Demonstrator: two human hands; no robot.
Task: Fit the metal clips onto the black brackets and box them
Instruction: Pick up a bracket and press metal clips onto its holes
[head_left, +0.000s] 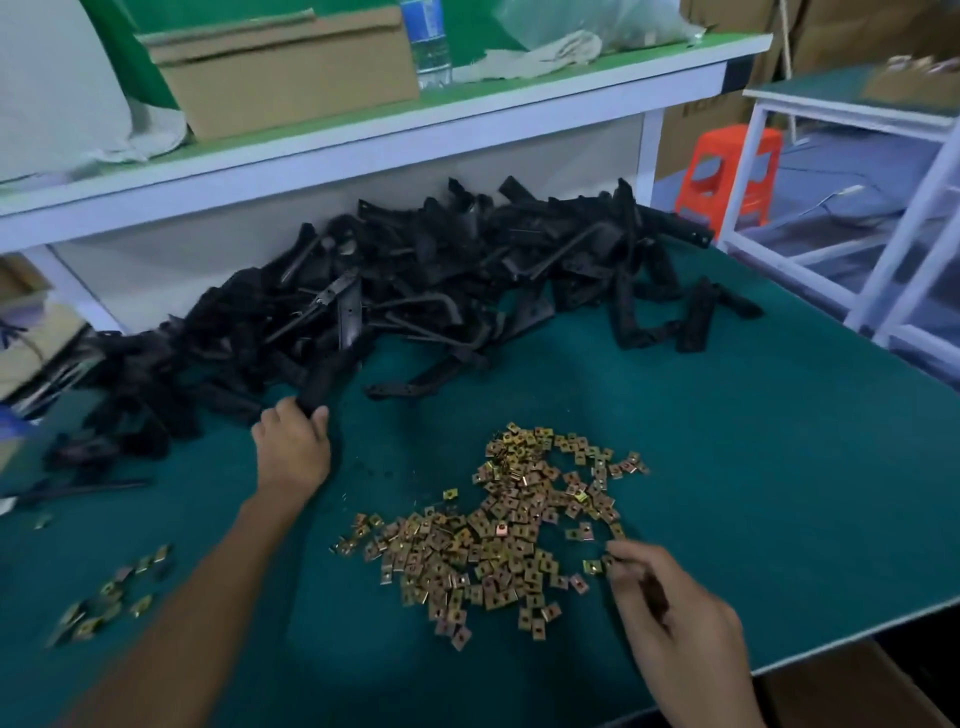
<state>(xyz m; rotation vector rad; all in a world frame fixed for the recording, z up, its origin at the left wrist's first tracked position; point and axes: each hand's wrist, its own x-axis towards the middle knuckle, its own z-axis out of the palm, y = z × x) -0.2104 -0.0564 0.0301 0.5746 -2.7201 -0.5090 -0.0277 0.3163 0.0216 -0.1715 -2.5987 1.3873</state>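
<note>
Green desk (727, 441), back half buried under the bracket pile (415, 270). The clip heap (509, 535) sits loose at front centre, with a smaller clip scatter (114, 592) at front left.

The left hand (293, 447) is at the pile's near edge, fingers wrapped round the near end of one bracket (324, 376). Its long axis runs away from the hand, up into the pile.

The right hand (670, 618) is at the heap's right edge, fingers curled, tips at a single clip (592, 566). Too blurred to tell if it's pinched.

Bracket and clip are well apart, with the heap between them. My read: the bracket has to slide out toward the person before the two can meet.
</note>
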